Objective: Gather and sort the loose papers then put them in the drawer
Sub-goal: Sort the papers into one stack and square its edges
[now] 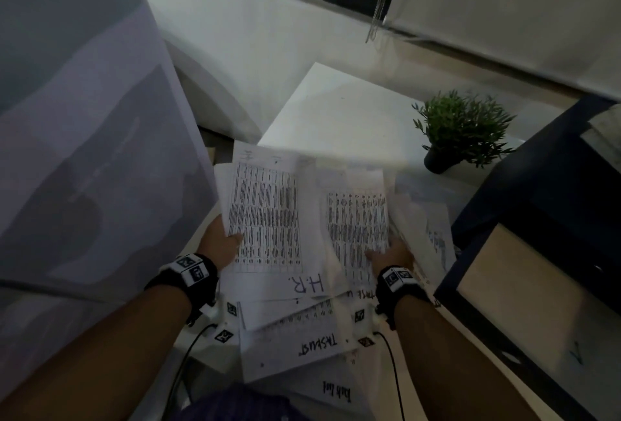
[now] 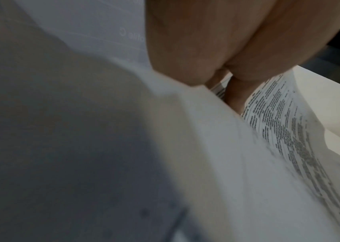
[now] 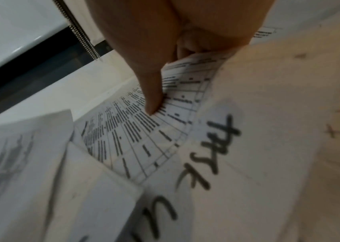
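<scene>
Papers, thin, light, floppy and likely slippery, are held up near the potted plant, pinched at their near edges by the left hand and right hand, and are best gripped at both sides.

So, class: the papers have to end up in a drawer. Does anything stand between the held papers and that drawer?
Cannot be settled: both the left hand and right hand grip the papers, but no drawer is identifiable in any view.
</scene>
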